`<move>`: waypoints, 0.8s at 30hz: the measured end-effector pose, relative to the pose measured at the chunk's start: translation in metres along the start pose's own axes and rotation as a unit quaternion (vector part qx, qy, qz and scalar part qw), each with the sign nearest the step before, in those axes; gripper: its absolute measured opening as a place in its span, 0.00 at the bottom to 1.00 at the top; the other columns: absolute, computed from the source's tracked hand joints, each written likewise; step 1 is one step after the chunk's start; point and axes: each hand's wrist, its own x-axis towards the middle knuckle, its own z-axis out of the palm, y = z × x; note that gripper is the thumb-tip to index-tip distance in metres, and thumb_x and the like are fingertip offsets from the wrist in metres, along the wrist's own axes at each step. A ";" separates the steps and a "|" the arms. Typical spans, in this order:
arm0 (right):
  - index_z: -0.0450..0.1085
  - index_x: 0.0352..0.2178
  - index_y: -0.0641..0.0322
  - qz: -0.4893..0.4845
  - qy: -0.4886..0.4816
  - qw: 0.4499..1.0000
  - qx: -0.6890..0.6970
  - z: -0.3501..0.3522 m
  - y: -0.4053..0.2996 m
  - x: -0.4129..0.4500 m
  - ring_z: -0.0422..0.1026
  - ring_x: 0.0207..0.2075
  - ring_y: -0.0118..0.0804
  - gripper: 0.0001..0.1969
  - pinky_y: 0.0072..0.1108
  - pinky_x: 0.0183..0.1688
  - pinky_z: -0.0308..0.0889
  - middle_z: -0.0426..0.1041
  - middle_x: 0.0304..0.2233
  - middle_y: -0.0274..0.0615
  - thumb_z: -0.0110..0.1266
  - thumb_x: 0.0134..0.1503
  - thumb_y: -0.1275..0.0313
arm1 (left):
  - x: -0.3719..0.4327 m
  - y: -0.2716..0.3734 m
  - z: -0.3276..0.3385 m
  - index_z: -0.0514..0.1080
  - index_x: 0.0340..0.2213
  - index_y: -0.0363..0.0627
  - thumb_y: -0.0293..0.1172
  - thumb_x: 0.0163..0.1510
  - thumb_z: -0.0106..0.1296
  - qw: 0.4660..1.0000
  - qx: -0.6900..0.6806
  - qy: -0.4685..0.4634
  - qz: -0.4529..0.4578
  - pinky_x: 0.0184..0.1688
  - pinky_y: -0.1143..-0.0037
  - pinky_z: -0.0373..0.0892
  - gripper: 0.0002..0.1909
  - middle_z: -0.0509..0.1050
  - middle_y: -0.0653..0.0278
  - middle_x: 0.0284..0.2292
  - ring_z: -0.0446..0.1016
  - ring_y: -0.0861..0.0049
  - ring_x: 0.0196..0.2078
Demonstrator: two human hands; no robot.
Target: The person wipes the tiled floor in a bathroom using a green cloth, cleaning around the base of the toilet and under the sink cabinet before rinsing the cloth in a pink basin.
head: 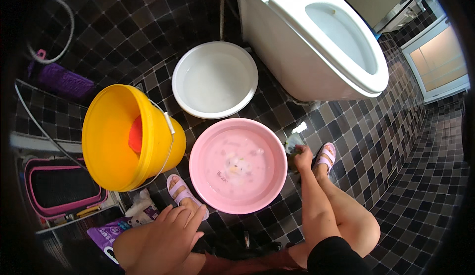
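My left hand rests over my left knee, its fingers spread and holding nothing. Beside the right rim of a pink plastic basin, my right hand is lowered towards the floor. Its fingers grip a translucent item with some green on it; its exact kind is unclear. Water fills part of the pink basin, and a cartoon print shows on its bottom. Behind it stands a white basin with cloudy liquid inside. At the left, a yellow bucket with a wire handle leans; a red object lies in it.
A white toilet with its lid raised stands at the back right. Dark tiles look wet near my sandals. At the left are a purple brush-like item, a pink-rimmed black basin, a shelf and a purple bag.
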 end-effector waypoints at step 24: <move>0.70 0.45 0.54 -0.070 -0.155 0.985 0.016 0.065 -0.146 -0.120 0.60 0.54 0.57 0.21 0.34 0.56 0.59 0.63 0.51 0.57 0.53 0.46 0.75 | 0.179 -0.076 0.331 0.64 0.49 0.40 0.35 0.54 0.50 0.523 -0.759 0.130 -0.365 0.36 0.80 0.64 0.22 0.70 0.65 0.38 0.68 0.80 0.36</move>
